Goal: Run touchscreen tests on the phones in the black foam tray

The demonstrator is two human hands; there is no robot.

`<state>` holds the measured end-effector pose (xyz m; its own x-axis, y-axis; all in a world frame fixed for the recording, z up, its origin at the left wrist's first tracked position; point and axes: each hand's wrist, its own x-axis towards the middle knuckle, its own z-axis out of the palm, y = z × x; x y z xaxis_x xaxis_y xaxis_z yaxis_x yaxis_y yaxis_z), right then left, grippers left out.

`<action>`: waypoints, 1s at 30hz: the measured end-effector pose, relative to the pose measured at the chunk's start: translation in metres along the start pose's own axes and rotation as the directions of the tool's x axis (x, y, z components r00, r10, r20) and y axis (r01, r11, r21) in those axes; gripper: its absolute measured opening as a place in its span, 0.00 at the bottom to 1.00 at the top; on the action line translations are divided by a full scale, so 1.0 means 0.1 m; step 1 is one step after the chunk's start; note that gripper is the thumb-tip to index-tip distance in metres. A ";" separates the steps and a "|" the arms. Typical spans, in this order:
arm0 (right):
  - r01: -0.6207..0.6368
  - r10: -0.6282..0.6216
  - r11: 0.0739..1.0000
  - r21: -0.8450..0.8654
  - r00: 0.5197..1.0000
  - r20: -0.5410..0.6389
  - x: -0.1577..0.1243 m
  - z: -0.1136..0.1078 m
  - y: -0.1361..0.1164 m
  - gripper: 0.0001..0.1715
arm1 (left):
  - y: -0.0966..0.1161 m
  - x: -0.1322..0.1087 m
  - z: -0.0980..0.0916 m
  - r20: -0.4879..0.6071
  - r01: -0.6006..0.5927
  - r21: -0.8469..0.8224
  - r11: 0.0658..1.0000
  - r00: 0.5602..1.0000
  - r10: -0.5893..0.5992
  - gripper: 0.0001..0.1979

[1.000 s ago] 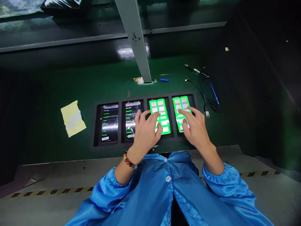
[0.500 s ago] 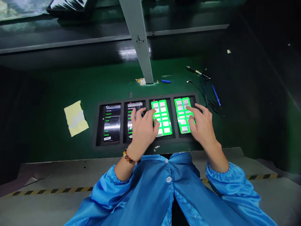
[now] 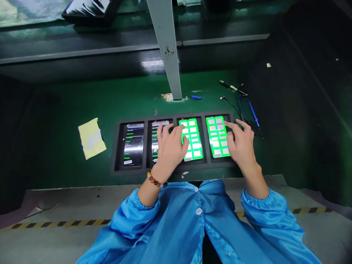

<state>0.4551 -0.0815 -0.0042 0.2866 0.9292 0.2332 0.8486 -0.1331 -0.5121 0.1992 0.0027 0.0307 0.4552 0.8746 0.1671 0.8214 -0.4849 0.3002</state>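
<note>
A dark tray [image 3: 176, 168] holds several smartphones side by side, screens up. The leftmost smartphone [image 3: 134, 145] shows a dark screen with green lines. Beside it lies a second dark-screened smartphone [image 3: 154, 137], partly hidden by my left hand [image 3: 172, 145]. That hand is open, fingers spread, with its index fingertip at the third smartphone [image 3: 194, 137], whose screen has a bright green grid. My right hand [image 3: 240, 141] is open over the tray's right end. Its index fingertip is at the upper right edge of the fourth smartphone [image 3: 217, 137], also lit with a green grid.
A yellow paper [image 3: 91, 139] lies left of the tray. Behind it on the right are a black pen [image 3: 232, 87], a black cable [image 3: 232, 104] and a blue pen [image 3: 253, 113]. A blue cap [image 3: 196, 97] lies near the grey post [image 3: 170, 55] rising from the green table.
My right hand has shifted right, from over the fourth smartphone's screen to its edge. On the third smartphone, my left index finger sits slightly higher. The whole view has moved a little.
</note>
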 end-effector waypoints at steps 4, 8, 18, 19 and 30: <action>-0.008 0.014 0.996 0.090 0.997 -0.073 -0.01 0.03 0.04 0.26 | 0.05 -0.03 0.03 -0.014 0.003 -0.016 1.000 1.000 -0.003 0.18; 0.012 0.008 0.989 0.145 0.991 -0.134 -0.02 0.04 0.04 0.26 | 0.20 -0.02 0.05 0.026 -0.070 -0.079 0.994 0.997 0.072 0.19; 0.076 -0.070 0.985 0.155 0.997 -0.045 -0.01 0.01 0.03 0.26 | -0.78 -0.20 -0.50 -0.233 0.133 -0.106 0.985 0.960 -0.154 0.19; 0.075 -0.069 0.986 0.151 0.997 -0.044 -0.01 0.01 0.03 0.26 | -0.97 -0.27 -0.56 -0.258 0.197 -0.095 0.976 0.942 -0.215 0.21; 0.062 -0.060 0.988 0.142 0.998 -0.019 0.07 0.01 0.03 0.25 | -1.84 -0.71 -0.60 -0.097 0.532 -0.259 0.806 0.816 -0.569 0.27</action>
<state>0.4589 -0.0746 -0.0050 0.2437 0.9287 0.2793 0.7930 -0.0250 -0.6087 -0.0053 0.0298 0.0197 -0.1295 0.9900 0.0566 0.8155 0.0739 0.5741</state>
